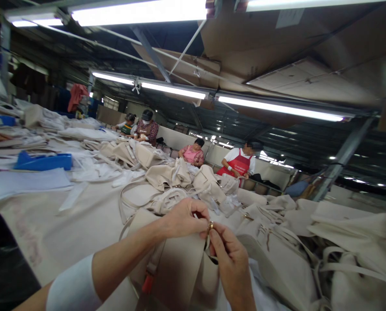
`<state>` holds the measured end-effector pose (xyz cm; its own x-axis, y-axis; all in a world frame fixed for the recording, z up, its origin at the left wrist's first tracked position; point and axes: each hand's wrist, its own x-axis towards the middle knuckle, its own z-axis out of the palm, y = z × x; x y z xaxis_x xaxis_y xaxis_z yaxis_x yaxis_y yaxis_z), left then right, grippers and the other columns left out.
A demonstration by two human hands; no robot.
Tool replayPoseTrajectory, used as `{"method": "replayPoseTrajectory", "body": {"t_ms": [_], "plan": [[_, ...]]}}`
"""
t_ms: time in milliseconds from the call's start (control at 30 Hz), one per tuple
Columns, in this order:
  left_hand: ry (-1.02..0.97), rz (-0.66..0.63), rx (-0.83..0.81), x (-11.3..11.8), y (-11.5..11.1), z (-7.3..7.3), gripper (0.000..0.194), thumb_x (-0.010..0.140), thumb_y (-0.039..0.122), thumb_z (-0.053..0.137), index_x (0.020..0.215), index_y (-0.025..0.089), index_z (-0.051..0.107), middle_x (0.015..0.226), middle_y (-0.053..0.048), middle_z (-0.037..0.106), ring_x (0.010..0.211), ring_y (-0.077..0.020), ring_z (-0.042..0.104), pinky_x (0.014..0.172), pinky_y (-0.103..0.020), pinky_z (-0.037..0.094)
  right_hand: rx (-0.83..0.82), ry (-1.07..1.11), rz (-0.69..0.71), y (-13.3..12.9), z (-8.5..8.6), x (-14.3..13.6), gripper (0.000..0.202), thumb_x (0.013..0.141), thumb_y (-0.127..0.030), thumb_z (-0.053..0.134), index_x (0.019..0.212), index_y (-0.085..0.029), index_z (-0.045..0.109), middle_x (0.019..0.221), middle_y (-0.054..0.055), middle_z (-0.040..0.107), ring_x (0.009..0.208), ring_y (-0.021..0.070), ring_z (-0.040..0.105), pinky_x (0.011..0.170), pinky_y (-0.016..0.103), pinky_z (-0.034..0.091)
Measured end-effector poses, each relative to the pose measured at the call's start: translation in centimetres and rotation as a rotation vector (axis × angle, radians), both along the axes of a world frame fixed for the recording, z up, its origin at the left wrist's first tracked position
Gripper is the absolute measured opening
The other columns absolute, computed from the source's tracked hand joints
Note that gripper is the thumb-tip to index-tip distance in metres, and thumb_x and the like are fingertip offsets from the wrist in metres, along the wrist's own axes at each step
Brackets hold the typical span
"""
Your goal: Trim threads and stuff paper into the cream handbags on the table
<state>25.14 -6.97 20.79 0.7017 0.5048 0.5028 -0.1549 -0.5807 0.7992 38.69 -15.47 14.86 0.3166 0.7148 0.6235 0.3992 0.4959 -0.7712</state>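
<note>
A beige handbag (178,265) lies in front of me, its side turned toward my hands. My left hand (187,219) reaches over the bag with thumb and fingers pinched at a small gold metal fitting (211,225). From the other side, my right hand (230,255) pinches the same fitting between thumb and forefinger, just above the bag's side. Part of the fitting and of the strap end beneath it is hidden by my fingers. A red tag (148,283) hangs by a strap on the bag's left part.
Beige bags (277,250) with loose straps are heaped to the right and beyond my hands. At left are a blue plastic holder (44,161), white sheets (27,183) and the table surface (83,224). Several co-workers, one in a red apron (238,164), are behind the heap.
</note>
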Motion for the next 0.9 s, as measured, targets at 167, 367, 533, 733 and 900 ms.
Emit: {"method": "replayPoseTrajectory", "body": {"t_ms": [167,367,533,733,900], "plan": [[0.06,-0.016,0.028,-0.3,0.2,0.4,0.006,0.065,0.02,0.059,0.066,0.015,0.063,0.057,0.002,0.06,0.056,-0.0103,0.051,0.053,-0.02,0.034,-0.006,0.026,-0.013,0.5,0.1,-0.2,0.036,0.084,-0.049,0.058,0.099,-0.018,0.069,0.068,0.001,0.067,0.049,0.0115,0.046,0.046,0.023,0.038],[0.088,-0.063,-0.226,-0.5,0.8,2.0,0.01,0.06,0.024,0.062,0.066,0.015,0.063,0.059,0.002,0.059,0.053,-0.0094,0.05,0.051,-0.02,0.042,0.005,-0.121,-0.131,0.6,0.6,-0.1,0.026,0.083,-0.043,0.054,0.074,-0.02,0.064,0.058,-0.002,0.061,0.046,0.0115,0.044,0.045,0.024,0.036],[-0.126,-0.31,-0.55,-3.2,1.1,3.3,0.026,0.063,0.035,0.074,0.059,0.017,0.055,0.057,0.003,0.048,0.054,-0.0118,0.053,0.042,-0.019,0.037,0.02,-0.095,-0.12,0.4,0.1,0.0,0.031,0.088,-0.047,0.052,0.073,-0.021,0.061,0.06,-0.002,0.058,0.052,0.0125,0.048,0.047,0.023,0.036],[0.21,-0.258,-0.243,-11.8,-1.1,0.1,0.027,0.073,0.041,0.08,0.081,0.016,0.072,0.08,-0.006,0.069,0.075,-0.0167,0.062,0.07,-0.026,0.049,-0.024,-0.058,-0.22,0.2,0.0,2.5,0.041,0.084,-0.061,0.057,0.078,-0.02,0.064,0.064,-0.001,0.063,0.049,0.0123,0.052,0.048,0.023,0.044],[0.47,0.142,0.047,-18.1,-3.5,-5.2,0.007,0.082,0.021,0.065,0.08,0.019,0.072,0.065,0.001,0.063,0.059,-0.012,0.055,0.06,-0.021,0.043,-0.08,-0.229,-0.295,-0.3,-1.0,5.1,0.054,0.082,-0.066,0.057,0.107,-0.02,0.071,0.074,0.003,0.074,0.059,0.0181,0.066,0.056,0.026,0.055]]}}
